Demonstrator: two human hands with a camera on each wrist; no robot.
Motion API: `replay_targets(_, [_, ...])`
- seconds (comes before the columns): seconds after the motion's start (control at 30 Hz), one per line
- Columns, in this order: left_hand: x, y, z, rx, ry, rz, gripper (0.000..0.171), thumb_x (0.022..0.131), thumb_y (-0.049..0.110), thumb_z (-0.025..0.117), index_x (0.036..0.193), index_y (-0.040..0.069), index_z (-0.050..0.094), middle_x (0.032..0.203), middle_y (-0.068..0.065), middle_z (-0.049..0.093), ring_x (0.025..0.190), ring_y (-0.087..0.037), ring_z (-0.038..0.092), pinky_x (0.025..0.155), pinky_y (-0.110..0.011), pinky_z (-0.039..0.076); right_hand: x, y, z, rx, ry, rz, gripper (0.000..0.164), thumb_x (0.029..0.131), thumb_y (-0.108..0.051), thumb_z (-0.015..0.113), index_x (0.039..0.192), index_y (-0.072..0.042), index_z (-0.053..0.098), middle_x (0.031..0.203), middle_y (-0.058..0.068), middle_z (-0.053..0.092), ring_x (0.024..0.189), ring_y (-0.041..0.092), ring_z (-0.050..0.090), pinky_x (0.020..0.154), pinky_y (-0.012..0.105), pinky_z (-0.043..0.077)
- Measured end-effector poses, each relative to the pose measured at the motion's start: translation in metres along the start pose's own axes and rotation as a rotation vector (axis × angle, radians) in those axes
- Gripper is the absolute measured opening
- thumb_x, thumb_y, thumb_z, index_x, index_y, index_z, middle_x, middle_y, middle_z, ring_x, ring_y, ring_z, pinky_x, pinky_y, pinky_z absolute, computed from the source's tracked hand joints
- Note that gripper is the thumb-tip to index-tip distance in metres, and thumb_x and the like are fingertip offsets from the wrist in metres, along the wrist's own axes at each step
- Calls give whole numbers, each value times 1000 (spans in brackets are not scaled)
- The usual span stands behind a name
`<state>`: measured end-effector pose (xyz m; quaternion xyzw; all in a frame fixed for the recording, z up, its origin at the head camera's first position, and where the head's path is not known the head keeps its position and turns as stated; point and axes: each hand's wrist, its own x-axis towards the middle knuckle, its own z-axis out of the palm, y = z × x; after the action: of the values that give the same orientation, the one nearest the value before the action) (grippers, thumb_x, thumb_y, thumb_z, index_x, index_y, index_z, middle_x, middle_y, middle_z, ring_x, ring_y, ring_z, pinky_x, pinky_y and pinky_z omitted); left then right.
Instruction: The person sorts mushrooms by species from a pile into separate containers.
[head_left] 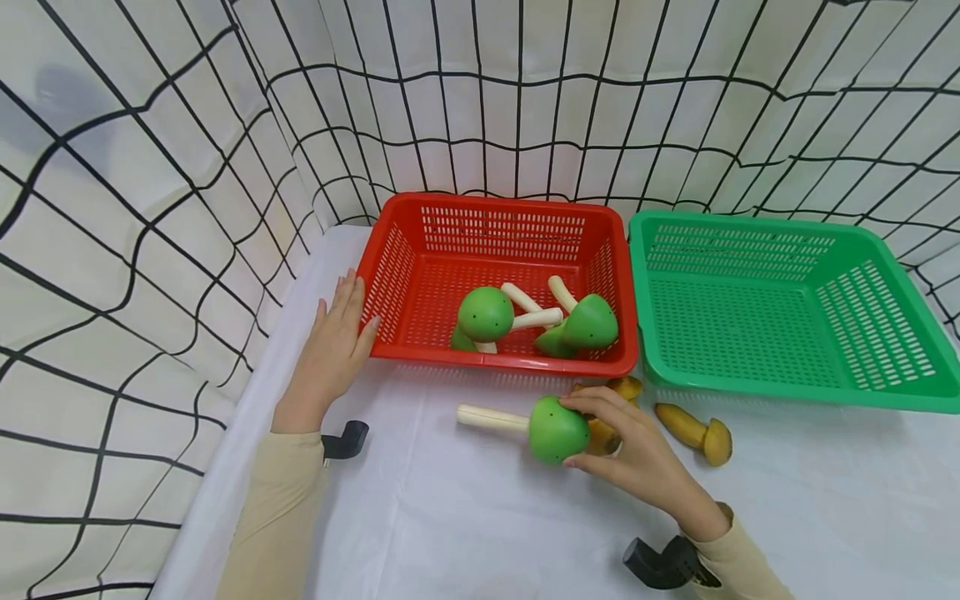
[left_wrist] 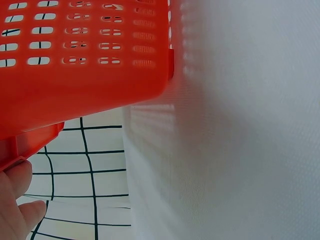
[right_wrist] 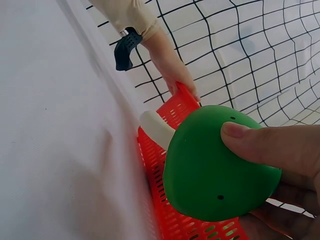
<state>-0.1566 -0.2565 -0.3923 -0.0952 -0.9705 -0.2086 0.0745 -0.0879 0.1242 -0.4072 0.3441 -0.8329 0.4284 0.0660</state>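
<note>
My right hand (head_left: 637, 450) pinches a green toy mushroom (head_left: 553, 432) by its dotted cap, thumb on one side and fingers on the other. Its pale stem points left, just in front of the red basket (head_left: 480, 360). In the right wrist view the cap (right_wrist: 215, 165) fills the middle. My left hand (head_left: 330, 346) lies along the basket's left rim, fingers stretched out and touching it. Inside that basket, toward the front, lie several similar green mushrooms (head_left: 486, 314) with pale stems.
A green basket (head_left: 802, 396) stands against the red one's right side. A brown-yellow toy mushroom (head_left: 693, 433) lies in front of it, and more brown ones (head_left: 625, 387) are partly hidden behind my right hand. Black netting (head_left: 517, 117) rises behind and at left.
</note>
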Motion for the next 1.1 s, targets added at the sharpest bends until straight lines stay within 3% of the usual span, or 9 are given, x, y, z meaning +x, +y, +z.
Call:
replay_targets(0.13, [-4, 0, -1, 1, -6, 1, 61, 101, 25, 38, 146, -10, 16, 155, -22, 10, 142, -35, 9, 110, -59, 8, -2, -4, 0, 6, 12, -11, 68, 59, -7, 88, 121, -12, 61, 119, 1, 59, 108, 17, 55, 87, 24, 48])
replay_targets(0.3, [-13, 2, 0, 2, -10, -10, 62, 100, 24, 41, 145, -11, 18, 154, -24, 12, 142, -37, 10, 110, -59, 9, -8, -11, 2, 21, 3, 10, 68, 61, -12, 88, 123, -14, 61, 121, -1, 58, 110, 14, 55, 87, 21, 47])
replay_targets(0.5, [-9, 3, 0, 3, 5, 1, 62, 100, 24, 41, 145, -10, 18, 154, -23, 13, 142, -35, 11, 110, -58, 9, -5, -13, -5, 13, 7, 14, 69, 60, -14, 89, 123, -13, 61, 122, -1, 58, 112, 11, 54, 90, 15, 44])
replay_targets(0.77, [-1, 3, -2, 9, 36, 6, 61, 100, 25, 41, 146, -10, 19, 155, -21, 13, 142, -34, 11, 111, -57, 9, 3, -11, -11, 13, 44, -40, 71, 58, -10, 89, 123, -9, 61, 120, 2, 59, 112, 10, 54, 91, 13, 42])
replay_targets(1.1, [-5, 0, 1, -7, 35, -5, 62, 101, 27, 39, 147, -8, 17, 156, -20, 10, 143, -32, 7, 111, -57, 8, 1, -12, -14, 37, 56, -41, 71, 59, -8, 88, 124, -7, 60, 121, 6, 59, 114, 12, 52, 93, 14, 40])
